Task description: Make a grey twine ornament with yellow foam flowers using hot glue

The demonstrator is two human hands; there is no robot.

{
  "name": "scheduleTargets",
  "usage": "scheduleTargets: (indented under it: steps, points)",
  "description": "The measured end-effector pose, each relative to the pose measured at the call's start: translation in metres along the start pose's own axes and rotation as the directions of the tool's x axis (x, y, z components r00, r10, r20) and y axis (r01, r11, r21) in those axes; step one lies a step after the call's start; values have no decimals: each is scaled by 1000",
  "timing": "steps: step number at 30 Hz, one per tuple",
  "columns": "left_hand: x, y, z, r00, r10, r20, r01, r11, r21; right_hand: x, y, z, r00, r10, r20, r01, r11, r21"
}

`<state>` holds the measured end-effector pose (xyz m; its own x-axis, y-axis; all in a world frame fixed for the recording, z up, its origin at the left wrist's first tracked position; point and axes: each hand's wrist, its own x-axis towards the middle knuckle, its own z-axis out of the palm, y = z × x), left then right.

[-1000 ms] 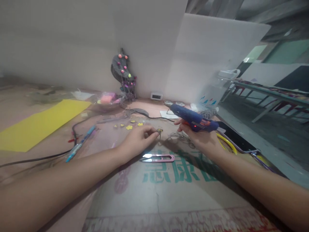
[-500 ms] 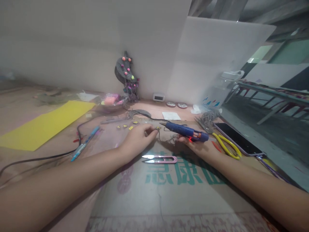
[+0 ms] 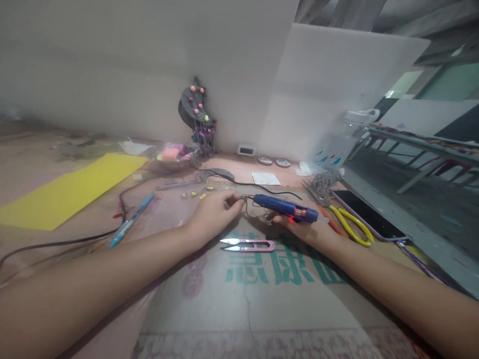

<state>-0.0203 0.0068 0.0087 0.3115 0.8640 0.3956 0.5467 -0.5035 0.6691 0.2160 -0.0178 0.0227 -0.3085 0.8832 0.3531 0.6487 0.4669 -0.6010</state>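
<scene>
My right hand (image 3: 299, 225) is closed round a blue hot glue gun (image 3: 282, 205) with a red light glowing on its underside. The gun's nozzle points left and meets, or nearly meets, the fingertips of my left hand (image 3: 220, 212). Those fingers are pinched on a thin grey cord (image 3: 248, 212), which loops down between the two hands; a tiny yellowish bit shows at the fingertips, too small to make out. Pink thread snips (image 3: 249, 245) lie just below the hands, blades to the left. Several small yellow pieces (image 3: 194, 193) with dark edges sit beyond my left hand.
Yellow sheet (image 3: 75, 192) and a blue pen (image 3: 131, 219) lie left, beside a black cable (image 3: 63, 245). Yellow-handled scissors (image 3: 352, 227), a phone (image 3: 368, 214) and grey yarn (image 3: 322, 184) are right. A grey moon ornament (image 3: 192, 107) leans on the wall.
The glue gun has shifted slightly left and down, bringing its nozzle to my left fingertips. The black cable behind it has swung, its visible stretch now reaching further right.
</scene>
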Motion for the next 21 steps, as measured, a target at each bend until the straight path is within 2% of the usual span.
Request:
scheduleTargets:
  steps: [2,8,21]
  points:
    - [0,-1,0,1000,-2,-1,2,1000,-3,1,4,1,1000,-8,11,8,1000,9]
    - [0,0,0,1000,7,0,-7,1000,0,0,6,3,999,-2,-32,-2,992,-125]
    - [-1,0,0,1000,-12,14,12,1000,-25,-1,-2,1,999,13,-36,-18,987,-162]
